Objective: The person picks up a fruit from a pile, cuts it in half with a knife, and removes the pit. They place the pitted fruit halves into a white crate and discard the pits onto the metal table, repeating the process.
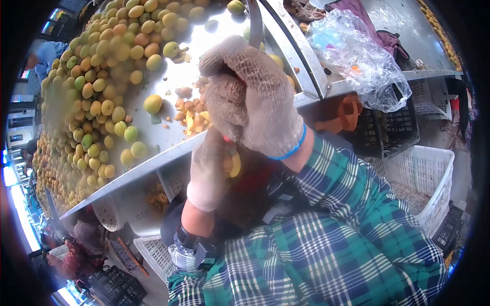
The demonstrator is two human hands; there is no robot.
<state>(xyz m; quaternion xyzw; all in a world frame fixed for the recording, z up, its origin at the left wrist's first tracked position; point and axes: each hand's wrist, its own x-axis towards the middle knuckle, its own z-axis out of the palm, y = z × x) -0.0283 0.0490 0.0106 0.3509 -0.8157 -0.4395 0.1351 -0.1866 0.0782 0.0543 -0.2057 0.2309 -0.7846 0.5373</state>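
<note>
My right hand (247, 97), in a stained white knit glove with a blue cuff edge, is closed in a fist over the metal table (176, 76). A bit of red shows between its fingers, but what it grips is mostly hidden. Just below, my left hand (206, 171), gloved and blurred, has its fingers closed round a yellow fruit (234, 164), partly hidden. Chopped orange-brown bits and yellow peels (193, 118) lie on the metal beside my hands. A single yellow fruit (152, 104) rests to their left.
Many yellow-green fruits (107, 107) cover the table's left side. A curved metal bar (254, 23) rises behind my right hand. Clear plastic bags (360, 61) lie at the upper right, above a black crate (403, 133) and a white crate (434, 178). Another person (81, 250) is at the lower left.
</note>
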